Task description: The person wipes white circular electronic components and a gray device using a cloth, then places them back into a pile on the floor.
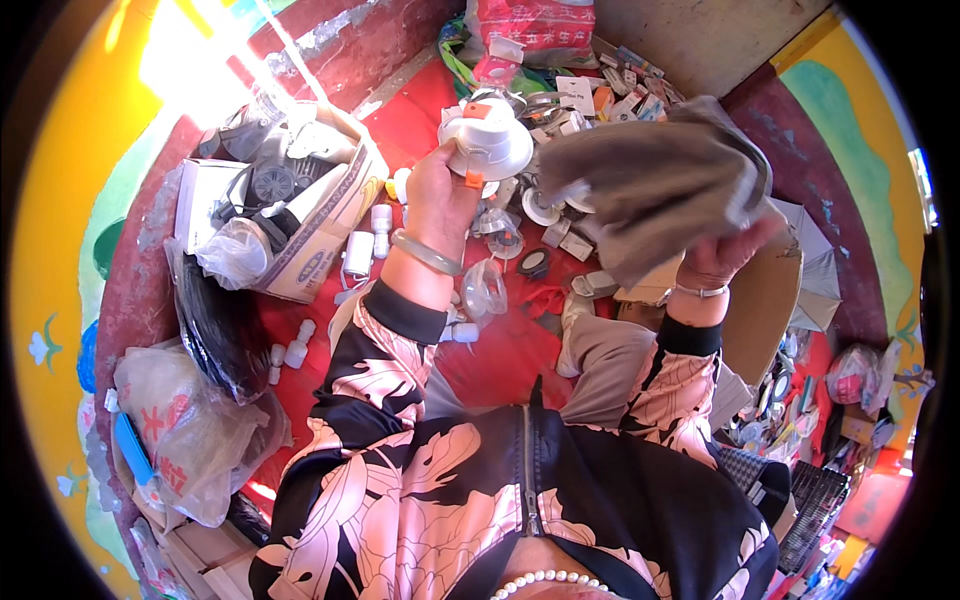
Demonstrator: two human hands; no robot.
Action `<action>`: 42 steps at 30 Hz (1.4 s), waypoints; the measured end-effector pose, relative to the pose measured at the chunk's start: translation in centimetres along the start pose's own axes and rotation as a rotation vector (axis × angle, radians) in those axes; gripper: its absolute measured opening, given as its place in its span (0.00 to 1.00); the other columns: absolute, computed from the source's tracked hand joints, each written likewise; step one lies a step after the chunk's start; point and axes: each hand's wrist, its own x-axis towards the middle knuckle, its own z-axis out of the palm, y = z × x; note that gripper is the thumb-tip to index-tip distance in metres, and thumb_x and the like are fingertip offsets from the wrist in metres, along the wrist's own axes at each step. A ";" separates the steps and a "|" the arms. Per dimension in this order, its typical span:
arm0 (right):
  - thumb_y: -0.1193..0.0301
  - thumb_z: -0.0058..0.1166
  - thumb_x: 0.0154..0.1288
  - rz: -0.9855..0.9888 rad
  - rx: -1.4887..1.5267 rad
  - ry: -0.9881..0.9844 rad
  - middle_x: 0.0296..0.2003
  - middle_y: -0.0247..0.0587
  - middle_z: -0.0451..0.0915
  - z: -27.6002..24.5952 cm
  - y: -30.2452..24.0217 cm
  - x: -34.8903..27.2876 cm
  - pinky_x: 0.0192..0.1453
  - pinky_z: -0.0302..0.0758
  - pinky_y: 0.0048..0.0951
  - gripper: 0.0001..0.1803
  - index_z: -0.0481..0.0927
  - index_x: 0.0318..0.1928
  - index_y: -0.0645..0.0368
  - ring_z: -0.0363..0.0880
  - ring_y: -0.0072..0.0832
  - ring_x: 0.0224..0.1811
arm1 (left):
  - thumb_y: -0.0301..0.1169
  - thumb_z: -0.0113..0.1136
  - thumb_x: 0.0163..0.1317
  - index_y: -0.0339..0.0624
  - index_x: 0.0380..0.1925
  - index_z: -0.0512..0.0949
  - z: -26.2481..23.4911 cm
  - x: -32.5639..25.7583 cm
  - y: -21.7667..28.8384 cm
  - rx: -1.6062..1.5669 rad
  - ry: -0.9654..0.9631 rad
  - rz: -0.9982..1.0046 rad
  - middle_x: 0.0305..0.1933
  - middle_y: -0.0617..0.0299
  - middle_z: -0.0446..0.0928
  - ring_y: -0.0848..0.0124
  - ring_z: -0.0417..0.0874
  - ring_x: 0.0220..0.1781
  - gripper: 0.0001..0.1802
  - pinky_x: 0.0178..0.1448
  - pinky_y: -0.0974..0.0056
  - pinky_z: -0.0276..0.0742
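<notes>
My left hand (442, 190) is closed on the rim of a white round lamp fitting (497, 148) with orange tabs, held up ahead of me. Raised on the right, my right hand (722, 258) grips a grey-brown cloth (650, 190). The cloth hangs in loose folds, slightly blurred, and hides part of the pile behind it. Lamp and cloth are apart. Below the lamp, a clear plastic piece (484, 290) and a small black-ringed round part (534, 263) lie on the red ground sheet (500, 365).
An open carton (318, 245) full of mixed parts stands at the left, with white cylindrical lamps (358, 253) beside it. Nearer me on that side is a stuffed plastic bag (190, 420). Small boxes (630, 95) are heaped at the back. A cardboard box (768, 310) stands by my right forearm.
</notes>
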 end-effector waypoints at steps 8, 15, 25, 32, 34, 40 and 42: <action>0.61 0.45 0.67 0.029 -1.330 -0.256 0.48 0.41 0.75 -3.6 4.6 2.4 0.58 0.72 0.36 0.20 0.69 0.53 0.61 0.74 0.31 0.51 | 0.27 0.42 0.66 0.32 0.53 0.67 0.3 0.2 -0.1 -0.103 -0.053 -0.048 0.51 0.51 0.74 0.61 0.78 0.50 0.17 0.55 0.54 0.74; 0.67 0.52 0.59 0.082 -0.341 -0.013 0.33 0.36 0.77 1.6 2.3 1.4 0.45 0.74 0.27 0.12 0.72 0.41 0.60 0.77 0.26 0.41 | 0.26 0.42 0.65 0.32 0.52 0.68 1.4 -0.9 0.5 -0.063 -0.107 -0.015 0.51 0.52 0.74 0.62 0.78 0.51 0.17 0.55 0.55 0.73; 0.73 0.54 0.54 -0.067 -0.862 -0.799 0.41 0.47 0.75 1.8 3.9 3.9 0.47 0.70 0.26 0.13 0.72 0.40 0.62 0.74 0.34 0.41 | 0.28 0.39 0.67 0.33 0.54 0.67 2.1 -3.1 -1.8 0.368 -0.261 0.166 0.52 0.51 0.73 0.61 0.77 0.52 0.18 0.56 0.58 0.73; 0.68 0.46 0.61 -0.150 -1.112 -0.285 0.50 0.49 0.74 -1.5 11.6 1.4 0.54 0.75 0.37 0.22 0.69 0.55 0.65 0.76 0.37 0.50 | 0.30 0.42 0.68 0.36 0.50 0.70 3.5 -5.7 -5.3 0.398 -0.352 0.040 0.43 0.58 0.76 0.71 0.78 0.42 0.15 0.46 0.68 0.74; 0.64 0.35 0.68 0.078 -0.120 -0.355 0.49 0.49 0.75 -3.0 11.7 1.9 0.55 0.75 0.37 0.21 0.69 0.54 0.66 0.76 0.39 0.50 | 0.28 0.43 0.66 0.37 0.54 0.68 3.7 -6.0 -6.3 0.498 -0.420 0.193 0.44 0.57 0.77 0.72 0.79 0.43 0.17 0.46 0.70 0.74; 0.64 0.35 0.69 -0.113 -0.476 -0.075 0.46 0.47 0.76 -2.4 11.9 0.7 0.56 0.73 0.39 0.20 0.69 0.54 0.62 0.76 0.37 0.47 | 0.23 0.45 0.61 0.34 0.60 0.62 3.1 -6.8 -6.7 1.097 -0.507 0.671 0.50 0.49 0.76 0.64 0.79 0.49 0.25 0.52 0.65 0.73; 0.66 0.40 0.66 -0.375 -1.283 -0.193 0.43 0.42 0.77 -2.5 11.8 1.2 0.55 0.73 0.36 0.18 0.71 0.53 0.59 0.77 0.34 0.44 | 0.23 0.46 0.59 0.35 0.63 0.57 2.6 -6.3 -6.9 1.174 -0.568 0.781 0.48 0.45 0.76 0.60 0.81 0.47 0.29 0.50 0.63 0.74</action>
